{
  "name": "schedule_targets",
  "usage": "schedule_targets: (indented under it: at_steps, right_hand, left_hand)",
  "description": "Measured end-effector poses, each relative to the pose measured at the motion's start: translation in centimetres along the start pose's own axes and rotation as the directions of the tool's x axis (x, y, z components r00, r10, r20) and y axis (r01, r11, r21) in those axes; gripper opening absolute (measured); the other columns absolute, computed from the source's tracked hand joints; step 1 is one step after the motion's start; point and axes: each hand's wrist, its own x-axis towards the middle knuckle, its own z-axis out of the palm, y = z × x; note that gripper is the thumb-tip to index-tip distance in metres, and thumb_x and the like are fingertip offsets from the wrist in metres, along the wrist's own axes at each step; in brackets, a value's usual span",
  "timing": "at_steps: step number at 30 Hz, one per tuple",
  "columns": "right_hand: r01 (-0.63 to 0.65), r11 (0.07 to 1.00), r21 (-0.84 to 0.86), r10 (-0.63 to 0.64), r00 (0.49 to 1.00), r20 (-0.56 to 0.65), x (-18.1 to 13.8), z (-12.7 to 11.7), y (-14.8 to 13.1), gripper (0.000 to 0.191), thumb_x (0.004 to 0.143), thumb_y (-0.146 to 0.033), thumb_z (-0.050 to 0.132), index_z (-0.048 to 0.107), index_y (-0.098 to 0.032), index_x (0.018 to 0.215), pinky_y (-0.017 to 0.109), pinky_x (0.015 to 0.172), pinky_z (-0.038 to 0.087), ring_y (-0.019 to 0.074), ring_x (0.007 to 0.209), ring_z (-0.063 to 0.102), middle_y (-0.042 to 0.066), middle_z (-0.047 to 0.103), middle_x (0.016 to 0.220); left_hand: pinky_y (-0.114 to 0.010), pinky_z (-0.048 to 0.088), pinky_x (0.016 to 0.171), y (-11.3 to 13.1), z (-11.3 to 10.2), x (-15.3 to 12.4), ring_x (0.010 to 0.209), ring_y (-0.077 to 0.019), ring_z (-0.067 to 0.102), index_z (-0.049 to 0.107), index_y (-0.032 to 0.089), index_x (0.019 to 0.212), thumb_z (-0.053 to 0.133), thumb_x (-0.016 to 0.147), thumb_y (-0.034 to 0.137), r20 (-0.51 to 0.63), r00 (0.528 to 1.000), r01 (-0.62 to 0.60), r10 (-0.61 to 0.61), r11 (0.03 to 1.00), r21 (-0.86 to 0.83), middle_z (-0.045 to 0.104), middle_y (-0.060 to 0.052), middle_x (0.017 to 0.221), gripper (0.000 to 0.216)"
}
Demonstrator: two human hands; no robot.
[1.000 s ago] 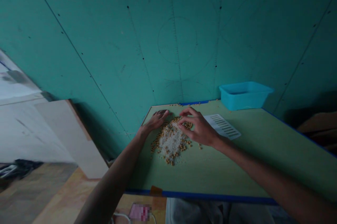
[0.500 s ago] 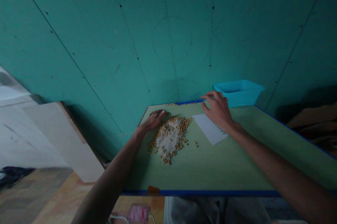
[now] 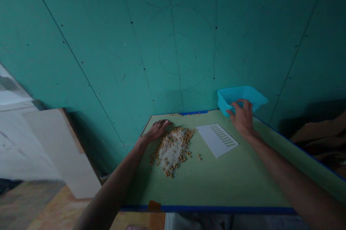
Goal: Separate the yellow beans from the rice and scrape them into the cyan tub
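Observation:
My left hand [image 3: 157, 131] lies on the green tabletop with its fingers stretched out, against the upper left side of a loose pile of yellow-brown beans mixed with white grains [image 3: 173, 150]. At the back right, my right hand [image 3: 244, 119] is at a light blue plastic basin [image 3: 223, 102]. Its fingers curl over the basin's near rim and the thumb rests low on the near wall; part of that wall is hidden behind the hand. Between pile and basin lies a white card [image 3: 216, 143] with a row of slots along one side.
Stray beans [image 3: 193, 114] line the table's back edge at a green wall [image 3: 178, 49]. A few more [image 3: 199, 156] lie right of the pile. Blue tape [image 3: 216, 209] borders the table's front edge. White panels [image 3: 62, 143] lean at left; brown material [image 3: 319, 129] lies at far right.
My right hand has moved from above the white card to the right, onto the blue basin, uncovering the card's slots. The basin looks slightly turned. My left hand stays beside the pile.

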Motion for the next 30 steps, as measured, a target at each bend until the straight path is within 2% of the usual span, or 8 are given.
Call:
schedule_targets:
  at_steps: [4,9,14,15,16,22,27,30]
  right_hand:
    - [0.258,0.958,0.127,-0.247,0.964,-0.1,0.5,-1.3,-3.3,0.014,0.091,-0.018,0.06,0.068,-0.024,0.101,0.065,0.107,0.042,0.0367,0.132,0.044,0.014,0.057,0.121]
    - [0.528,0.801,0.282,-0.527,0.846,-0.085,0.0,-2.3,-8.6,0.026,0.089,-0.002,0.056,0.072,-0.022,0.097,0.054,0.108,0.049,0.0301,0.132,0.049,0.011,0.064,0.114]
    - [0.759,0.561,0.332,-0.781,0.618,-0.094,-1.5,-2.8,-12.8,0.027,0.095,-0.001,0.052,0.072,-0.018,0.09,0.041,0.096,0.056,0.0253,0.12,0.056,0.009,0.07,0.101]
    - [0.777,0.537,0.328,-0.804,0.589,-0.082,-1.8,-2.9,-13.4,0.024,0.095,-0.003,0.053,0.072,-0.018,0.09,0.04,0.096,0.056,0.0247,0.118,0.058,0.009,0.07,0.1]
    - [0.786,0.527,0.323,-0.817,0.573,-0.063,-2.0,-3.1,-14.0,0.022,0.096,-0.005,0.055,0.071,-0.019,0.09,0.041,0.096,0.055,0.0242,0.115,0.058,0.008,0.071,0.1]
    - [0.78,0.568,0.264,-0.808,0.589,-0.001,-2.6,-4.0,-15.0,0.017,0.096,-0.009,0.06,0.07,-0.02,0.089,0.045,0.102,0.048,0.0237,0.112,0.059,0.006,0.072,0.101]
    - [0.747,0.589,0.309,-0.789,0.615,0.017,-2.3,-4.2,-14.7,0.023,0.094,-0.003,0.058,0.072,-0.021,0.091,0.047,0.101,0.045,0.0243,0.111,0.059,0.006,0.074,0.1]
    - [0.73,0.586,0.352,-0.783,0.622,0.014,-2.2,-4.0,-14.5,0.027,0.091,0.001,0.057,0.073,-0.021,0.093,0.047,0.101,0.045,0.0249,0.113,0.059,0.006,0.074,0.1]
  left_hand:
    - [-0.051,0.031,0.122,0.0,-0.1,-0.1,0.136,-0.0321,0.054,0.072,0.018,0.125,0.027,0.096,0.073,-0.055,0.998,0.031,-0.038,0.992,-0.125,0.064,-0.014,0.143,0.077]
    - [-0.05,0.034,0.12,1.8,-1.2,0.2,0.135,-0.033,0.055,0.06,0.01,0.138,0.029,0.096,0.073,-0.214,0.967,0.046,-0.138,0.921,-0.386,0.064,-0.02,0.14,0.082]
    - [-0.051,0.053,0.103,5.7,-2.6,0.2,0.12,-0.0314,0.067,0.043,0.02,0.151,0.006,0.094,0.075,-0.179,0.974,-0.014,-0.14,0.747,-0.664,0.067,-0.013,0.138,0.088]
    - [-0.053,0.052,0.104,6.5,-2.8,0.0,0.122,-0.0325,0.065,0.046,0.021,0.149,0.005,0.093,0.077,-0.138,0.983,-0.016,-0.12,0.696,-0.718,0.068,-0.012,0.137,0.089]
    - [-0.056,0.049,0.108,7.1,-3.0,-0.2,0.126,-0.0358,0.063,0.049,0.02,0.147,0.015,0.091,0.08,-0.061,0.992,0.011,-0.11,0.562,-0.827,0.07,-0.012,0.136,0.089]
    - [-0.057,0.049,0.11,9.3,-3.9,-1.2,0.132,-0.0366,0.059,0.05,0.019,0.146,0.02,0.092,0.079,-0.016,0.99,0.04,-0.14,0.383,-0.923,0.072,-0.011,0.131,0.086]
    - [-0.06,0.046,0.112,9.6,-4.3,-1.2,0.137,-0.0379,0.054,0.035,0.018,0.155,0.017,0.096,0.073,-0.143,0.985,-0.102,-0.094,0.349,-0.931,0.067,-0.014,0.138,0.082]
    - [-0.061,0.044,0.113,9.5,-4.1,-1.3,0.139,-0.0402,0.051,0.031,0.019,0.156,0.029,0.092,0.078,-0.141,0.988,-0.109,-0.063,0.362,-0.926,0.066,-0.015,0.139,0.087]
